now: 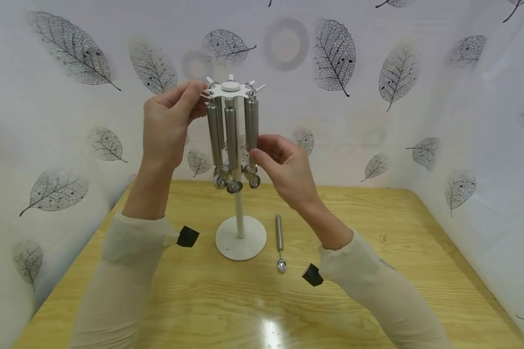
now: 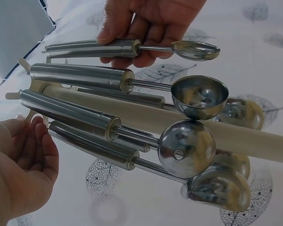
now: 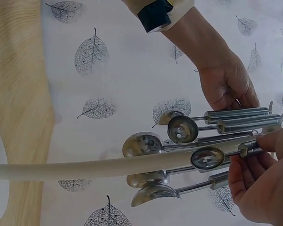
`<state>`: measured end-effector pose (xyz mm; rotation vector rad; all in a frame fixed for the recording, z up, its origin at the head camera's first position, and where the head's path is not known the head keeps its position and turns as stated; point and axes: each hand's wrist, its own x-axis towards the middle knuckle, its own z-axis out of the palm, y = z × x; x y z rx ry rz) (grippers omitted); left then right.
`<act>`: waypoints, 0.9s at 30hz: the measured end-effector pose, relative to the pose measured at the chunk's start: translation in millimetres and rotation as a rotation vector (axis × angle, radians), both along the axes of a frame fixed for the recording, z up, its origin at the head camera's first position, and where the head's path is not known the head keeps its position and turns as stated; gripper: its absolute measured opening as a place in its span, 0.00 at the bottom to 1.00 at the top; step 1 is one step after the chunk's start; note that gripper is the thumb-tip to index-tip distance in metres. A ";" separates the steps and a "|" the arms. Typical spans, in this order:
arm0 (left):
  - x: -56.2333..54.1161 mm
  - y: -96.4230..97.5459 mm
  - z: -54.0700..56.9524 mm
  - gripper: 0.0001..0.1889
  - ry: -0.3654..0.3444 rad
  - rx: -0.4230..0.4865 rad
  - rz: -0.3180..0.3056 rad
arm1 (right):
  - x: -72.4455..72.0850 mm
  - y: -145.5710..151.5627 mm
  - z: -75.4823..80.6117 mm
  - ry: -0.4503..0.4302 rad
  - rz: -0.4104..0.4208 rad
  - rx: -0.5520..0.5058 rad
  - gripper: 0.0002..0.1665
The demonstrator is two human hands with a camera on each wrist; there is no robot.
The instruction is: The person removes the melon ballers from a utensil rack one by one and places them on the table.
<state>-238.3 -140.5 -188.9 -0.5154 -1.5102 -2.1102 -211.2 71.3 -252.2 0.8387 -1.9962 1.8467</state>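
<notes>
Rack [image 1: 239, 208] upright | left hand [image 1: 168, 126] pinches top plate [image 1: 220, 90], seemingly for steadiness | right hand [image 1: 288, 169] pinches one utensil's [image 1: 253, 118] handle

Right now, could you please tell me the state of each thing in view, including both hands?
Stand: upright on the table.
Hanging scoops: suspended from the stand's top, bowl ends down.
Loose scoop: lying on the table, right of the stand's base.
Left hand: holding the stand's top edge.
Right hand: pinching one scoop by its handle.
</notes>
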 end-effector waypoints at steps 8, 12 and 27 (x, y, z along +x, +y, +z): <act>2.5 -3.5 1.7 0.07 -0.012 -0.023 0.019 | 4.4 8.1 0.5 0.003 -0.012 0.016 0.14; 2.8 -4.6 1.8 0.08 -0.012 -0.043 0.029 | 6.2 12.8 2.7 0.010 -0.018 0.017 0.14; 0.6 -2.6 7.8 0.09 -0.040 -0.058 0.003 | 7.9 37.9 -2.1 0.020 -0.071 0.030 0.16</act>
